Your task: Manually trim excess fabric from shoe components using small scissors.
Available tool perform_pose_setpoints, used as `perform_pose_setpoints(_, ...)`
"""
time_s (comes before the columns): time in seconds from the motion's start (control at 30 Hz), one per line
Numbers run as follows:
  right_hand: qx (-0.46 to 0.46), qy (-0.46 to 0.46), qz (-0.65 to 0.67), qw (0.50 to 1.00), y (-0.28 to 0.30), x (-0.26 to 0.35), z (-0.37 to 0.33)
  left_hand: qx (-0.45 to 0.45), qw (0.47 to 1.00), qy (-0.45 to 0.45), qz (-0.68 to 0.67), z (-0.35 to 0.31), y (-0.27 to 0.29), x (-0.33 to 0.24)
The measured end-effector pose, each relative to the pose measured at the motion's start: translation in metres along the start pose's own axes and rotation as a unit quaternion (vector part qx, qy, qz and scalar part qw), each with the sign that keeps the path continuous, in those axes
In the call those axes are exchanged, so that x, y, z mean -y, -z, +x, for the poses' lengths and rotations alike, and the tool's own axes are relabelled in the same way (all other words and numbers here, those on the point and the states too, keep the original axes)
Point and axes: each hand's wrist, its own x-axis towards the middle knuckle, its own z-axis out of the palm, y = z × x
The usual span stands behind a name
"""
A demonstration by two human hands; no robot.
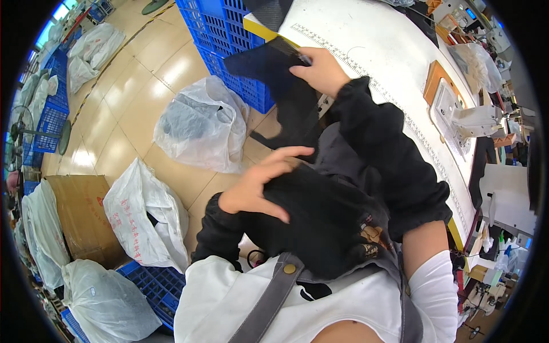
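My right hand (325,73) is closed at the table's near edge, pinching a black fabric piece (269,66) with a curved outline. The piece hangs from the fingers toward my lap. A small shiny dark thing shows by the right fingertips, too small to name. My left hand (260,186), slightly blurred, is open with thumb and fingers apart. It hovers over black cloth (320,211) heaped on my lap, and I see nothing held in it. How the heap and the hanging piece meet is hard to make out.
A white table (377,40) with a ruler strip along its edge curves round my right side, bearing a sewing machine (477,121). Stacked blue crates (229,51) stand ahead. On the floor left are a stuffed white bag (200,126), another white sack (143,214) and a cardboard box (83,211).
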Motion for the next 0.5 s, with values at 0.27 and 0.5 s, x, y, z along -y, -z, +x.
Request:
perform_pose_setpoints(0.27,0.267,0.023,0.142,0.953,0.077,0.012,-0.084,-0.165,0.806,0.081,-0.563,-0.091,0.036,0.038)
perform_pose_setpoints(0.5,0.401,-0.016,0.384,0.832,0.07,-0.005,-0.127,-0.033,0.787,0.079,-0.611,0.001,0.013,0.061)
